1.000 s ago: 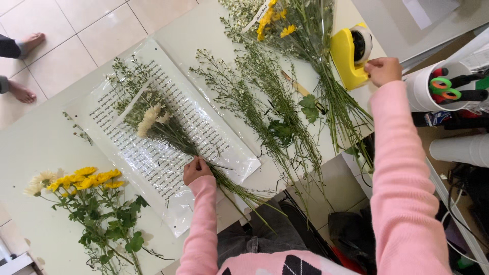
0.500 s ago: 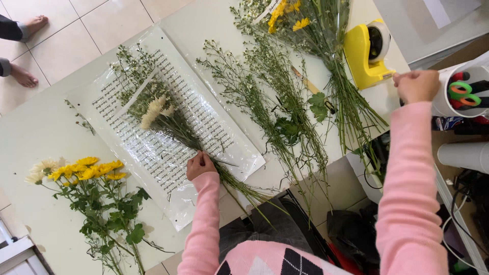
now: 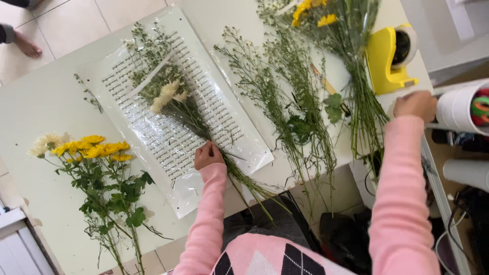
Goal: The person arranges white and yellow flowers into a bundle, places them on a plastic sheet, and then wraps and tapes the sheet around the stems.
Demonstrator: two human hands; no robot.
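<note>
Flowers lie spread over a pale table (image 3: 41, 107) in the head view, seen from above. The left hand (image 3: 208, 155) is curled shut on the stems of a small bunch (image 3: 170, 97) of cream blooms and feathery greenery. That bunch lies slantwise on a clear wrapping sheet (image 3: 153, 132) printed with rows of dark text; its blooms point up and away from the person, and its stem ends (image 3: 249, 188) run off the near edge of the sheet and past the table edge. The sleeve on this arm is pink.

The right hand (image 3: 415, 104) is far off to the right, well apart from the left, at the table's right edge. It is closed in a loose fist just beside a white cup (image 3: 456, 109) that holds coloured scissor handles; whether it grips anything cannot be told. Just above it stands a yellow tape dispenser (image 3: 384, 56).

Between the two hands lies a loose spread of thin green sprigs (image 3: 285, 97), and to their right a bundle of yellow flowers (image 3: 326, 20) with long stems hanging over the table edge. At the near left of the table lies a separate bunch of yellow chrysanthemums (image 3: 97, 150), leaves toward the person. A bare foot (image 3: 25, 46) of another person shows on the tiled floor at top left.
</note>
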